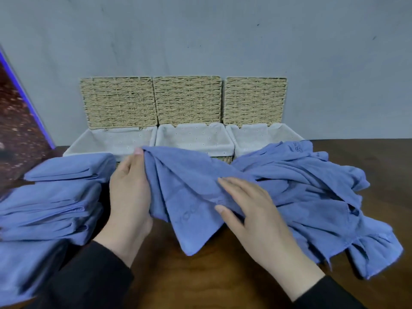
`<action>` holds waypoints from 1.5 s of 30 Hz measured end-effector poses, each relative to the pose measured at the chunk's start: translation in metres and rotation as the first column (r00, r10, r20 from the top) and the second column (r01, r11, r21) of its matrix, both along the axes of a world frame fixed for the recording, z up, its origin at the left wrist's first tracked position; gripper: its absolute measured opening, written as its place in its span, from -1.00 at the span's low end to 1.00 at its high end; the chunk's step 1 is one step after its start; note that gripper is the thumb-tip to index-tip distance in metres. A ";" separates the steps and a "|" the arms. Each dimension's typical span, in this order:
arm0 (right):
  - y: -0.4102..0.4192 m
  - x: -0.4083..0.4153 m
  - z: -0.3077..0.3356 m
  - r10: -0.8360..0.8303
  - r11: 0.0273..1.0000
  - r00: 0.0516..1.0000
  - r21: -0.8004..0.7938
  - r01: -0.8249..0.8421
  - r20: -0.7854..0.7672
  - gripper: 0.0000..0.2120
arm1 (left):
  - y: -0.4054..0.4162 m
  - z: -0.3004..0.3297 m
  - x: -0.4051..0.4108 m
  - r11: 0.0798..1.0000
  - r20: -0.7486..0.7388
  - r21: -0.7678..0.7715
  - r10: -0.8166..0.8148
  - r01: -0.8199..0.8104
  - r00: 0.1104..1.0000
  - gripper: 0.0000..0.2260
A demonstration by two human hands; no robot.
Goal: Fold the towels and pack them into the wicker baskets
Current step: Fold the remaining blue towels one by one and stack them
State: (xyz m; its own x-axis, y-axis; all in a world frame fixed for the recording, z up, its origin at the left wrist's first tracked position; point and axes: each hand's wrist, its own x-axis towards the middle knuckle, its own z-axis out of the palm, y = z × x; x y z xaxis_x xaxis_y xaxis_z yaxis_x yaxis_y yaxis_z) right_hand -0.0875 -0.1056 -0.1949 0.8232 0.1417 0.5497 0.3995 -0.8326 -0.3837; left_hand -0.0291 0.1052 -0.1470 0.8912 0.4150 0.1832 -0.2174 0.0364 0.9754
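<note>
Mid-fold on one blue towel (189,197), drawn out from the loose heap of towels (312,197) at 3 o'clock on the dark wooden surface (200,275). Long axis of the towel running roughly 10 to 4 o'clock, far corner raised near the baskets, near corner drooping toward 6 o'clock. Left hand (129,197) at the towel's 9 o'clock edge, fingers curled round the bunched cloth and the thumb pinching the top corner at 12 o'clock. Right hand (252,210) lying on the cloth toward 3 o'clock, fingers straight and spread, pressing down, pointing to about 10 o'clock. Both hands touching the towel; left the one gripping, right only flattening. Stack of folded towels (55,197) at 9 o'clock, just beside the left hand. Three lined wicker baskets (194,139) in a row at 12 o'clock, lids up against the wall, nothing visibly packed in them. Likely next: spreading this towel flat before folding.
</note>
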 end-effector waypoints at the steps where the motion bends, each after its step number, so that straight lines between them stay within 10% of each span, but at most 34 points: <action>1: 0.004 0.001 -0.009 0.020 0.999 0.999 -0.045 -0.022 -0.045 -0.49 | 0.013 -0.011 0.007 0.991 -0.015 0.134 0.034 -0.031 0.999 -0.87; 4: 0.017 0.005 -0.031 -0.035 0.962 0.999 -0.273 0.026 -0.028 -0.53 | 0.033 -0.044 0.010 0.884 -0.023 0.456 -0.105 0.104 0.994 -0.68; 7: 0.023 0.012 -0.040 -0.101 0.931 0.995 -0.356 0.088 -0.020 -0.63 | 0.027 -0.071 0.003 0.499 -0.088 0.812 -0.407 0.303 0.909 -0.50; 11: 0.021 0.016 -0.038 -0.061 0.967 0.998 -0.251 0.051 -0.031 -0.90 | 0.018 -0.092 0.010 0.068 -0.270 0.947 -0.362 0.314 0.892 -0.48; 15: 0.037 0.010 -0.018 0.150 0.982 0.978 0.139 -0.130 -0.142 -0.76 | 0.026 -0.083 0.012 0.444 -0.030 0.879 -0.316 0.176 0.948 -0.85; 17: 0.045 0.012 -0.008 0.199 0.974 0.972 0.134 -0.182 -0.125 -0.72 | 0.038 -0.080 0.018 0.663 -0.028 0.729 -0.218 0.169 0.976 -0.88; 21: 0.043 0.032 -0.007 0.073 0.989 0.969 -0.111 -0.101 -0.236 -0.44 | 0.051 -0.076 0.023 0.762 -0.009 0.639 -0.133 0.108 0.991 -0.71; 26: 0.043 0.044 -0.035 0.026 0.971 0.960 -0.223 -0.091 -0.277 -0.72 | 0.043 -0.065 0.006 0.586 0.098 0.797 -0.370 0.150 0.924 -0.96; 28: 0.039 0.047 -0.036 0.015 0.989 0.976 -0.142 -0.047 -0.215 -0.96 | 0.041 -0.064 0.002 0.383 -0.178 0.839 -0.479 0.387 0.859 -0.79; 31: 0.036 0.047 -0.034 -0.005 1.000 0.983 0.013 0.007 -0.183 -0.70 | 0.041 -0.071 -0.001 -0.005 -0.508 0.833 -0.402 0.553 0.762 -0.24; 34: 0.036 0.043 -0.032 -0.021 0.993 0.990 0.112 0.038 -0.142 -0.76 | 0.037 -0.076 -0.002 -0.135 -0.553 0.828 -0.360 0.545 0.751 -0.11; 38: 0.031 0.039 -0.025 -0.034 0.966 0.993 0.250 0.062 -0.114 -0.79 | 0.040 -0.078 0.001 0.016 -0.372 0.909 -0.417 0.416 0.829 -0.46; 42: 0.031 0.032 -0.010 -0.053 0.922 0.995 0.379 0.082 -0.085 -0.76 | 0.049 -0.071 -0.005 0.469 -0.096 0.834 -0.395 0.291 0.913 -0.91; 45: 0.029 0.025 0.003 -0.037 0.905 0.994 0.419 0.075 -0.098 -0.75 | 0.052 -0.058 -0.012 0.703 -0.040 0.681 -0.245 0.206 0.969 -0.77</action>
State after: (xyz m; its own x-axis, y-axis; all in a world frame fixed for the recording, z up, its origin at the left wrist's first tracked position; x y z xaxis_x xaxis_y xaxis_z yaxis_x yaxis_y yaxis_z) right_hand -0.0624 -0.0762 -0.1922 0.8695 -0.1355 0.4749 0.3067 -0.6057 -0.7343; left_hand -0.0416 0.1575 -0.2048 0.9234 -0.0494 0.3807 -0.3385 -0.5722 0.7470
